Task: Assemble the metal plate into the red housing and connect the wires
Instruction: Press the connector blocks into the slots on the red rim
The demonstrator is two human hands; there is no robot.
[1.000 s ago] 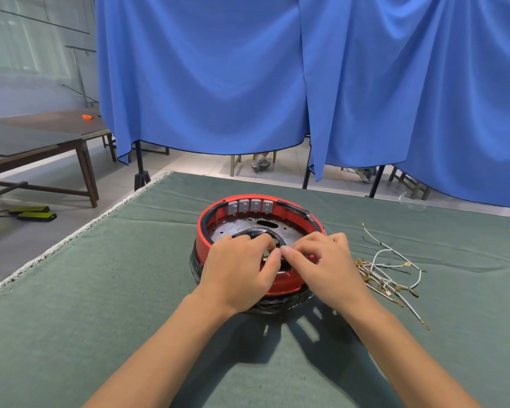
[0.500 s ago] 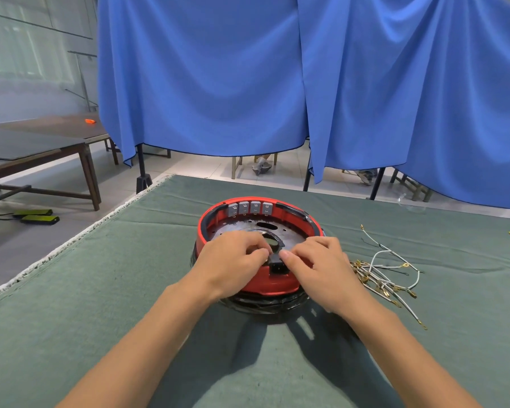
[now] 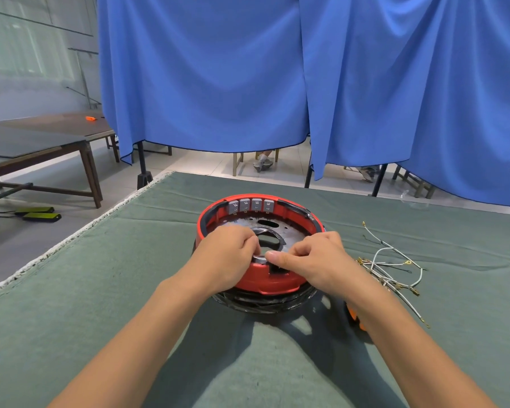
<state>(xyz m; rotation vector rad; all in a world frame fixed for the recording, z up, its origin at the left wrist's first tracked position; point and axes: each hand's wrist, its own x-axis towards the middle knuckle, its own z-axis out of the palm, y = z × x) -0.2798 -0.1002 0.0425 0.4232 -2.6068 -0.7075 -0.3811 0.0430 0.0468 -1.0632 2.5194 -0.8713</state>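
On the counter (image 3: 100, 290), the metal plate (image 3: 280, 228) was found seated in the red housing (image 3: 265, 278), both hands having been drawn from its centre to the six o'clock rim, where a small metal piece (image 3: 259, 258) was pinched in the left hand (image 3: 227, 257) and right hand (image 3: 309, 260) grips, with the wires (image 3: 389, 269) left unconnected at three o'clock.

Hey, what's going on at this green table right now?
A person is working on a round red housing that sits on the green table cover. A metal plate already lies inside it. Both hands, the left hand and the right hand, pinch a small part at the near rim. The loose wires lie untouched to the right, not yet connected.
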